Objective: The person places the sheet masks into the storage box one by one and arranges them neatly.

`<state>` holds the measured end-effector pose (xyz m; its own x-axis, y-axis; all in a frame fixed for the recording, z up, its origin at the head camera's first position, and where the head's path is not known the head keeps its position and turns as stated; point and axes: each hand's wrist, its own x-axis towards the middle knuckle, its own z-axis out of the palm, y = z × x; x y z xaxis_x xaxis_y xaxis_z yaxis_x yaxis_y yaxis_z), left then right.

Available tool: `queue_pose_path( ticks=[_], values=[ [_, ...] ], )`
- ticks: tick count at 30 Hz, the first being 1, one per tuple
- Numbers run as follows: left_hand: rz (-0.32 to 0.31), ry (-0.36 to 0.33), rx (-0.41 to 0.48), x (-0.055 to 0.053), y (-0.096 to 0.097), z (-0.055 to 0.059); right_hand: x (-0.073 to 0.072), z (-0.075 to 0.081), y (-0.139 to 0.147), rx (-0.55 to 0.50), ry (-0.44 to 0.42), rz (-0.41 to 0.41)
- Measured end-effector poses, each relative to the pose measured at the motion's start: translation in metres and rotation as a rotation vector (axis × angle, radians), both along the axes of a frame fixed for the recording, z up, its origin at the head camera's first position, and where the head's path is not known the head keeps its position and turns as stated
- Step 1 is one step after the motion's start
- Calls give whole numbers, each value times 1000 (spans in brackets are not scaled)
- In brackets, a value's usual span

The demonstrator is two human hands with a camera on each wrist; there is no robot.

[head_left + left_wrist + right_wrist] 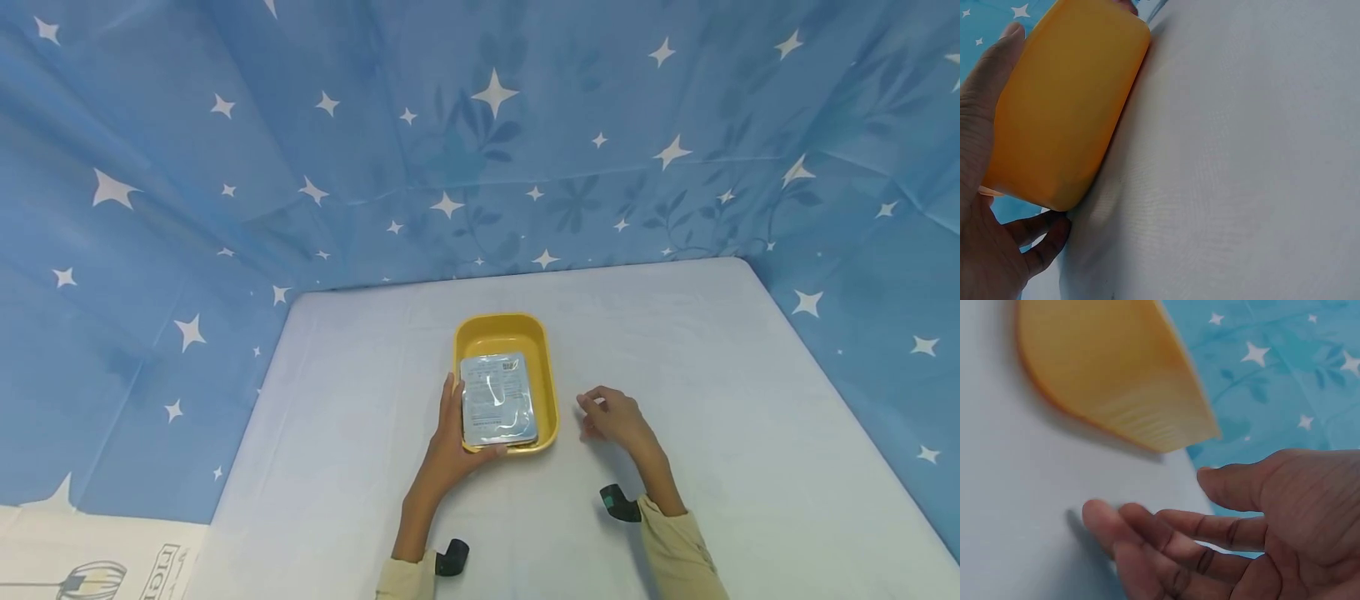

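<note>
A yellow rectangular tray (pixel 501 332) stands on the white-covered table. Inside it, toward the near end, lies a flat pale-blue packet (pixel 498 402) with printed text and a shiny clear surface. My left hand (pixel 448 450) grips the tray's near-left corner, thumb along the near side and fingers along the left side. In the left wrist view, the thumb and curled fingers hold the tray's outer wall (pixel 1066 100). Apart from the tray, on its right, my right hand (pixel 613 418) hovers with loosely bent fingers and holds nothing; the right wrist view shows the same hand (pixel 1235 531).
White cloth covers the table (pixel 712 350). A blue curtain (pixel 450 167) with white stars hangs behind it and at both sides. A printed off-white cloth (pixel 97 554) shows at the lower left. Black wrist devices (pixel 452 557) sit at both sleeves.
</note>
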<state>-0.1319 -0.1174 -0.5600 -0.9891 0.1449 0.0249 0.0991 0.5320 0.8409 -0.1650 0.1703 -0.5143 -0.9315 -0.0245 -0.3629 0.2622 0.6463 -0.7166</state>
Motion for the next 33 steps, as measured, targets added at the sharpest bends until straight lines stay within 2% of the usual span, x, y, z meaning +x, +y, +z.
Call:
queue_pose_path(
  ticks=[2,5,8,10,14,18,22,26,30,33],
  values=[
    [-10,13,2,0,0,2,2,-9,2,-31,-36,-19],
    [-33,30,-3,1,-1,3,3,-21,5,-133,-75,-74],
    [-40,46,-7,3,-1,4,5,-31,9,-232,-53,-138],
    [-36,64,-1,3,-1,5,6,-37,12,-261,-19,-171],
    [-15,81,7,-1,2,6,9,-44,12,-260,54,-210],
    [20,86,-18,-12,7,8,9,-44,7,-251,96,-227],
    [64,102,-31,-25,13,9,10,-44,3,-243,112,-233],
    [81,115,-33,-36,19,7,12,-46,3,-219,129,-229],
    [109,118,-7,-43,28,6,19,-46,5,-196,151,-222],
    [142,99,-2,-44,37,6,28,-48,7,-188,149,-235]
  ],
)
